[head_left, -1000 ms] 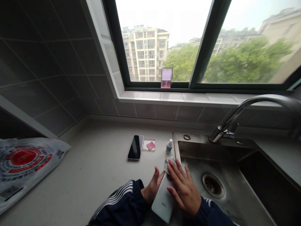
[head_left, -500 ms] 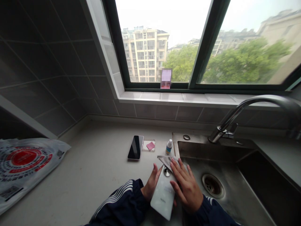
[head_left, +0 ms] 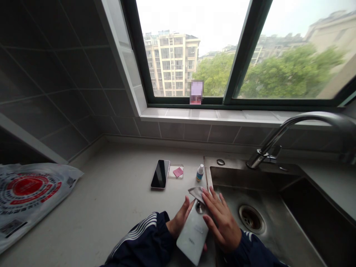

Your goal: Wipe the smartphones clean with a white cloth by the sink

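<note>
"The left hand (head_left: pixel 178 220) was wrapped round the pale phone (head_left: pixel 192 235), just left of the sink (head_left: pixel 236 193)!"
"And the right?"
"Right hand (head_left: pixel 224 222) open, fingers outstretched over the grey cloth (head_left: pixel 197 193), right at the phone's camera end!"
"Nearby?"
"The small bottle (head_left: pixel 200 173) stood upright on the desk (head_left: pixel 125 200); the dark phone (head_left: pixel 160 174) lay beside a pink slip (head_left: pixel 178 172)."

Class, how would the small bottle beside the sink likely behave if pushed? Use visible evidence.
The small bottle would probably tip fairly easily, since it stands upright and looks taller than wide. Once over, it might roll, as its body looks round and the counter looks flat.
</note>
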